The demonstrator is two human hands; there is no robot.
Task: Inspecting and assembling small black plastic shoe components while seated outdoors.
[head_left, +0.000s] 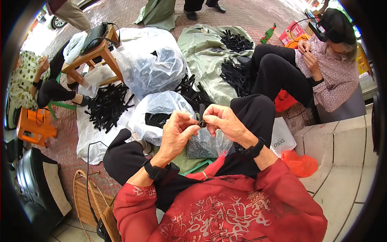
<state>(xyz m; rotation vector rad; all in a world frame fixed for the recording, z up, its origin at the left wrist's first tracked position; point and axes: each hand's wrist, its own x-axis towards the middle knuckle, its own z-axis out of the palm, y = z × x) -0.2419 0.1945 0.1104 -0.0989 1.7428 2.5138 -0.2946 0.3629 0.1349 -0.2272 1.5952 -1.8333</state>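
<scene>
In front of my lap, both hands meet at a small black strap [202, 112] that stands up between them. My right hand [225, 122] pinches its lower part between thumb and fingers. My left hand [176, 133] is closed beside it, its fingertips pressed to the strap's lower end. A small dark part there is too small to make out. Beneath my hands lies a see-through bag of small dark pieces [203, 147]. A whitish plastic bag [139, 117] with black straps in it stands just beyond my left hand.
Heaps of black straps [107, 105] lie on sheets, beside a large plastic bag [153, 68]. A person [330, 76] works at the right, another [26, 76] at the left. Nearby are a wooden stool [90, 58], orange stool [36, 125], wicker chair [90, 197] and red bag [299, 163].
</scene>
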